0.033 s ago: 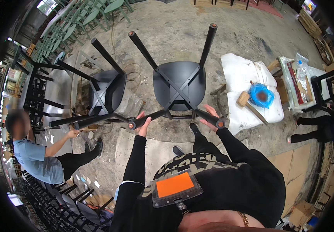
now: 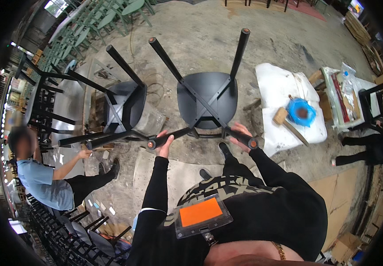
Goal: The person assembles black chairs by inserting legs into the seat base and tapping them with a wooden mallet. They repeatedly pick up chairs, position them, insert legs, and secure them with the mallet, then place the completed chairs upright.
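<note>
Overhead view: a person looks down at a black chair (image 2: 207,99) turned upside down, its seat low and its four legs pointing up and outward
Left hand (image 2: 165,144): fingers wrapped closed around the near-left leg, close to its orange-tipped end
Right hand (image 2: 240,133): curled closed over the near-right leg, just short of its foot cap
Chair position: held in front of the body, above the concrete floor (image 2: 280,40), between both arms
Second chair (image 2: 122,106): also black and inverted, just to the left, its legs crossing near the left hand
Co-worker (image 2: 45,177): blue shirt, crouched at lower left, one hand reaching toward the second chair
White sheet (image 2: 280,88): on the floor to the right, with a wooden mallet (image 2: 289,124) and a blue bag (image 2: 302,111) on it
</note>
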A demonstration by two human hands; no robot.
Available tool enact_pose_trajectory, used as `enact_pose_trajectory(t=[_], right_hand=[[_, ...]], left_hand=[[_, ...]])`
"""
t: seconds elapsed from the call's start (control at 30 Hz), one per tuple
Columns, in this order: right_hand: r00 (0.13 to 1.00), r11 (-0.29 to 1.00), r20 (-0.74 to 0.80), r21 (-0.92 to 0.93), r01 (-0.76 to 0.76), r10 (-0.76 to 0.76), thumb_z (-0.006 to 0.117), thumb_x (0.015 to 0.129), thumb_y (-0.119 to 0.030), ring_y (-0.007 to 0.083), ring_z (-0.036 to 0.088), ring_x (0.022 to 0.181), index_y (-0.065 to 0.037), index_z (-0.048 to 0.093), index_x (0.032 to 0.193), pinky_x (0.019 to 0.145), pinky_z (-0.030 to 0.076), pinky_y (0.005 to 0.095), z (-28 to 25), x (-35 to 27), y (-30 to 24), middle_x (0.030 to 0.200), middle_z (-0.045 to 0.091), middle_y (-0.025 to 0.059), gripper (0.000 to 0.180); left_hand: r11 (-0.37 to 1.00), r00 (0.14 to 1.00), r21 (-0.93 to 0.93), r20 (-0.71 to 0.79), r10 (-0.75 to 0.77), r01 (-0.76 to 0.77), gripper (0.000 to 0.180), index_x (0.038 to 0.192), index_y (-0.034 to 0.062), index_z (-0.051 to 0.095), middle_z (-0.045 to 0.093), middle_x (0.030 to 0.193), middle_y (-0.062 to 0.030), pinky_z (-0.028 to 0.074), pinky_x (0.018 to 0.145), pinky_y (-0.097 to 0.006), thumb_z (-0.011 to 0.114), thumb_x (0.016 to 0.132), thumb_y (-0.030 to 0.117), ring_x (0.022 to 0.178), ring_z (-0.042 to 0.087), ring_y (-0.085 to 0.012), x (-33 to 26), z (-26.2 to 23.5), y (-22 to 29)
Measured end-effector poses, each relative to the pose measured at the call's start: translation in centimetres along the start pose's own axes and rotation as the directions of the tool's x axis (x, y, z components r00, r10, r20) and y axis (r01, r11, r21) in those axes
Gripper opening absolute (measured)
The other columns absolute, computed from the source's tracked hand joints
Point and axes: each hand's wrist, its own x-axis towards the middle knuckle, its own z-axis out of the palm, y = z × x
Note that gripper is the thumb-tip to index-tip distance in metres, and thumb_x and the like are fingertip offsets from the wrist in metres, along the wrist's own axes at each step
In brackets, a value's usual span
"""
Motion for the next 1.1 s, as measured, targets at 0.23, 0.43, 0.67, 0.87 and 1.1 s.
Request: enact_pose_trajectory(t=[0.23,0.43,0.67,0.87,1.1], right_hand=[[0.999,0.922,0.036,0.384,-0.043,0.031,0.075,0.074,-0.006,0.0278,0.06,0.111,-0.008,0.058,0.086,0.106,0.034,0.0446,-3.5,8.9,-0.2,0.091,0.068,0.0046,0.02],[0.981,0.775,-0.166,0.631,0.025,0.104,0.07,0.071,0.002,0.0149,0.059,0.06,-0.003,0.057,0.081,0.06,0.05,0.0291,-7.6,19.2,-3.5,0.07,0.06,0.0057,0.017],[0.993,0.75,-0.083,0.661,-0.004,0.079,0.071,0.073,0.001,0.0182,0.058,0.056,0.0,0.055,0.085,0.054,0.047,0.03,-10.7,26.5,-9.2,0.068,0.057,0.0082,0.02],[1.0,0.739,0.026,0.673,-0.016,-0.002,0.067,0.07,0.0,0.0194,0.056,0.06,0.0,0.054,0.088,0.062,0.046,0.0328,-13.4,25.9,-19.1,0.071,0.054,0.0066,0.022],[0.983,0.706,0.134,0.708,-0.004,-0.128,0.063,0.079,-0.004,0.0157,0.048,0.069,-0.004,0.051,0.093,0.067,0.043,0.0329,-13.6,22.7,-25.0,0.074,0.047,0.0031,0.018]], left_hand=[[0.928,0.978,-0.309,-0.063,0.197,-0.206,0.029,0.093,0.0044,0.058,0.067,0.096,-0.012,0.047,0.092,-0.038,0.077,0.071,0.0,0.103,0.063,-0.0248,5.4,4.3,7.6],[0.95,0.955,-0.164,-0.182,0.234,-0.265,0.02,0.084,0.001,0.06,0.066,0.077,-0.0079,0.051,0.076,-0.033,0.075,0.071,0.0,0.079,0.068,-0.0203,12.4,8.3,13.8],[0.92,0.942,-0.262,-0.245,0.229,-0.292,0.017,0.084,-0.0001,0.061,0.067,0.078,-0.0092,0.054,0.071,-0.032,0.073,0.073,0.003,0.073,0.068,-0.0193,12.9,8.4,19.9],[0.865,0.902,-0.281,-0.246,0.354,-0.416,0.023,0.096,0.0008,0.058,0.067,0.083,-0.01,0.052,0.075,-0.03,0.07,0.083,0.014,0.079,0.067,-0.0183,7.5,5.4,26.0],[0.849,0.839,-0.186,-0.356,0.411,-0.495,0.049,0.133,0.0013,0.043,0.054,0.126,-0.0126,0.04,0.099,-0.031,0.058,0.095,0.027,0.117,0.052,-0.0196,-4.4,0.9,17.7]])
